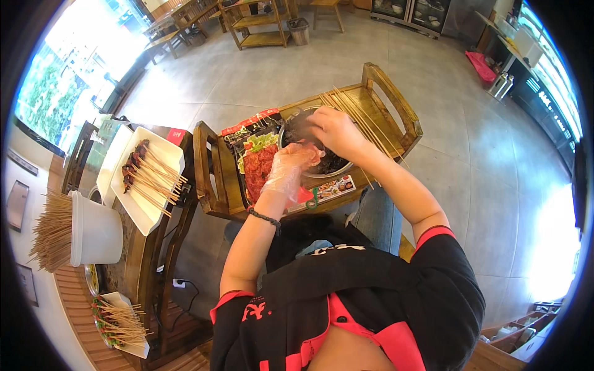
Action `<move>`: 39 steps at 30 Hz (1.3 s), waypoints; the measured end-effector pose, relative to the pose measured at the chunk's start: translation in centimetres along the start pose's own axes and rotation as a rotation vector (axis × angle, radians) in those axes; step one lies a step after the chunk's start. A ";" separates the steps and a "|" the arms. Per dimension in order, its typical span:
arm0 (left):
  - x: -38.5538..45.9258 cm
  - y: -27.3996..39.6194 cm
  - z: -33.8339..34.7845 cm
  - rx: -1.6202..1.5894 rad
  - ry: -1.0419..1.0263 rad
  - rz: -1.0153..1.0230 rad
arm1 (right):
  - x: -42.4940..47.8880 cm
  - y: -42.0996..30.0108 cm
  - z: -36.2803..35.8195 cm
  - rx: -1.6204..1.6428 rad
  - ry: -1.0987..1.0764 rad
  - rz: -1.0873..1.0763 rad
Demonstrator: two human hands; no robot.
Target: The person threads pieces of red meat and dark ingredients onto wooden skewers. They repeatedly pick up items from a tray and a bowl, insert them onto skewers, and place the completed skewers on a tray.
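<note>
My left hand (293,163), in a clear plastic glove, holds a small piece of what looks like raw meat at the near left rim of a round metal bowl (325,175). Over the same bowl is my right hand (332,130), its fingers bent down and blurred; whether it grips anything cannot be told. Dark food (332,160) lies in the bowl, partly hidden by both hands. Left of the bowl, red raw meat (260,171) and pale green leaves (261,141) lie on a patterned package. Bamboo skewers (359,118) lie to the right of the bowl.
The wooden tray table (390,109) has raised handles at both ends. On the left table stand a white tray (151,222) of meat skewers and a white bucket (100,229) full of bare skewers. Another skewer tray (139,348) is at lower left. A waste bin (298,31) stands farther off.
</note>
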State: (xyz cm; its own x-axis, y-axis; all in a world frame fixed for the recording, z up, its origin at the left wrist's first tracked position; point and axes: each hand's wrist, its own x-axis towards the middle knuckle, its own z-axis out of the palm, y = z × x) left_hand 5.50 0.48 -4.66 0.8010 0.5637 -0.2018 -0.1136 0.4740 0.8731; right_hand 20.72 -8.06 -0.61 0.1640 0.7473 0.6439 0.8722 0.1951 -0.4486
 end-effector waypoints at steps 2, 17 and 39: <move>0.2 0.2 0.2 -0.005 0.049 0.002 | -0.5 -0.5 0.0 -0.052 -0.166 0.047; -1.7 2.2 1.4 0.104 0.072 -0.017 | -0.6 -0.8 -0.5 -0.034 -0.365 -0.061; -1.2 1.7 -0.8 0.094 0.072 0.028 | -0.1 -0.3 0.8 0.282 -0.179 0.011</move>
State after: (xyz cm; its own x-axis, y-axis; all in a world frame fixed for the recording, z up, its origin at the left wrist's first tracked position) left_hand 3.85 1.13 -3.33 0.7534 0.6247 -0.2051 -0.0770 0.3935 0.9161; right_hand 20.10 -7.69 -0.99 0.0671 0.8450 0.5305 0.7051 0.3361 -0.6244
